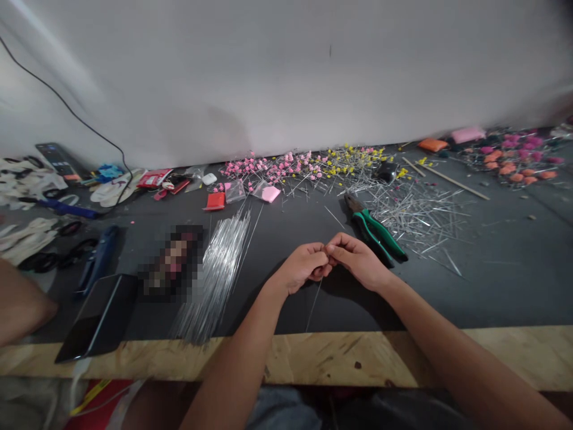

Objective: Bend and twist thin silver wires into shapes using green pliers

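Observation:
My left hand (308, 266) and my right hand (353, 258) meet above the dark tabletop, fingertips pinched together. A thin wire (314, 306) runs down from between them toward the front edge; my left fingers are closed around it. What my right fingertips pinch is too small to tell. Beyond my right hand lie pliers with green handles (378, 233). A bundle of straight silvery wires (218, 269) rests left of my left hand. Short cut wires (416, 215) are scattered behind the pliers.
Pink-tipped (273, 167) and yellow-tipped wires (353, 161) line the wall. Orange and magenta pieces (514, 158) lie far right. At left are a dark phone (101, 319), a blue tool (97, 260), white gloves (31, 239) and another person's arm (22, 301).

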Tool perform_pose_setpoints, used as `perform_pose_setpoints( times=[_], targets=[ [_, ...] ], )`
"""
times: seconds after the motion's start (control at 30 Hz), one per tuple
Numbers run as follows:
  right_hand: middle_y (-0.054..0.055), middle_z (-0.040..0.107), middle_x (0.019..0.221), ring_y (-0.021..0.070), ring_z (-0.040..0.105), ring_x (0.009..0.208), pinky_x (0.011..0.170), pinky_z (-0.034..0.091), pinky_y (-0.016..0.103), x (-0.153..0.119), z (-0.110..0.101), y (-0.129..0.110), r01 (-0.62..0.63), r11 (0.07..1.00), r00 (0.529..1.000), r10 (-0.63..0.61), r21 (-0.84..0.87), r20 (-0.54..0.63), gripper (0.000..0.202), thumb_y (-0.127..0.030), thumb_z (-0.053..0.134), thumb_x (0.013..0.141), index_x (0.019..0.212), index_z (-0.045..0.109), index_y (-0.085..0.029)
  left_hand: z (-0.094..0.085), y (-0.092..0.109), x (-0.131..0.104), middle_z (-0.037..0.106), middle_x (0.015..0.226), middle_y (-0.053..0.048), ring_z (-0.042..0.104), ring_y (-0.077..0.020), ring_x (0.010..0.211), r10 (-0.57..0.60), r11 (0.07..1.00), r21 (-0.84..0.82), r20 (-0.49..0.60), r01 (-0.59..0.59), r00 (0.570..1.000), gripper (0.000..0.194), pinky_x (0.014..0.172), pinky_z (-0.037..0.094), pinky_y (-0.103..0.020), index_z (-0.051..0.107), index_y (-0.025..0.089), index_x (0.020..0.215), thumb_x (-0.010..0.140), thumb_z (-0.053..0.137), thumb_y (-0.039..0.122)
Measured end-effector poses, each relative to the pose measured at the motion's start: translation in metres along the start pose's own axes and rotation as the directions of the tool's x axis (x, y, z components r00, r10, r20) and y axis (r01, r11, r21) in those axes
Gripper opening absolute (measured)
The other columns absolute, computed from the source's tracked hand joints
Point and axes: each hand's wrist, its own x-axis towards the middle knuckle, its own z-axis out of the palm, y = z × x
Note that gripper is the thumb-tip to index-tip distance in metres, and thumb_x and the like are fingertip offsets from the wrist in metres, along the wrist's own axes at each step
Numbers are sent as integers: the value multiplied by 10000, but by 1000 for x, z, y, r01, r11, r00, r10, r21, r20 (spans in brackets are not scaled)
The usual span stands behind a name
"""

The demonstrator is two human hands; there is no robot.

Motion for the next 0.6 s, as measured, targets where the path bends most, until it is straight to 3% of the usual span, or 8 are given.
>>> perform_pose_setpoints(
  times=[0.6],
  targets=[
    [-49, 555, 611, 76, 496, 576, 593, 389, 230, 0, 1, -1, 16, 1000, 1000, -16, 3, 0, 193, -339, 598, 770, 705, 516, -177, 1, -1, 1, 431, 443, 51, 289, -30, 379, -13, 1000, -8, -13, 13, 1000, 55, 396, 145, -195, 461, 153, 638, 597, 438, 125]
  ],
)
